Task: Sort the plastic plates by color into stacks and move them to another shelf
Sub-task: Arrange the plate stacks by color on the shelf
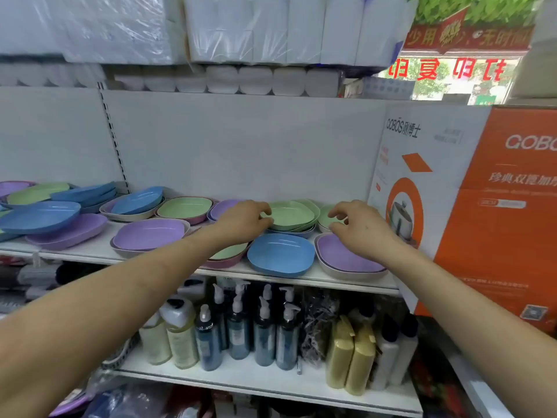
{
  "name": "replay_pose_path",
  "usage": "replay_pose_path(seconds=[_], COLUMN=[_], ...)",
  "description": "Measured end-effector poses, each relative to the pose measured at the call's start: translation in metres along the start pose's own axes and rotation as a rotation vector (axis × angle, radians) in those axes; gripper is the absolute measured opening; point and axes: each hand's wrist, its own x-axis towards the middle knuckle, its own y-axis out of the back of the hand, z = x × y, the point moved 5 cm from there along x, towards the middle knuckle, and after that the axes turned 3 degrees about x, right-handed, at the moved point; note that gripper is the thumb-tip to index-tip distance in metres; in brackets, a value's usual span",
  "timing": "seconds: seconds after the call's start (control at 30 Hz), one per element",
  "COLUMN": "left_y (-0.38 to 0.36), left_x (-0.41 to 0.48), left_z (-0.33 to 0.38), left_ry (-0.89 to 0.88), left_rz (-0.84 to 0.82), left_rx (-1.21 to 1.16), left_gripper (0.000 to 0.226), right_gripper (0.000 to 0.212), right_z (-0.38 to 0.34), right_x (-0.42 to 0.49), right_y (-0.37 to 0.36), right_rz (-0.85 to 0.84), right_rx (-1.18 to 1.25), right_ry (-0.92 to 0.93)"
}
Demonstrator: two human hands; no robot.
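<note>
The white metal shelf runs from 9 to 3 o'clock. An orange-and-white cardboard box stands at its 3 o'clock end. The stack of green square plastic plates sits in the rear row at centre, with a blue square plastic plate at its 6 o'clock. The left hand, at the stack's 9 o'clock, grasps the top plate's rim. The right hand, at the stack's 3 o'clock, holds bent fingers over a single green plastic plate; whether they grasp it cannot be told.
</note>
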Motion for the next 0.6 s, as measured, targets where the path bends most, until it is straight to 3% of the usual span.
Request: replay_pose_path(seconds=[0.37, 0.6], left_y=[-0.014, -0.015], left_x=[0.037, 0.049], left_z=[-0.01, -0.013], left_ry=[0.072, 0.135], left_rz=[-0.057, 0.012], left_rx=[-0.078, -0.116], left_gripper=[0.035, 0.024], right_gripper=[0.027, 0.03], right_z=[0.011, 0.012], right_x=[0.017, 0.023], right_y=[-0.006, -0.009], right_rz=[0.022, 0.022], right_rx=[-0.014, -0.024], right_ry=[-0.072, -0.096])
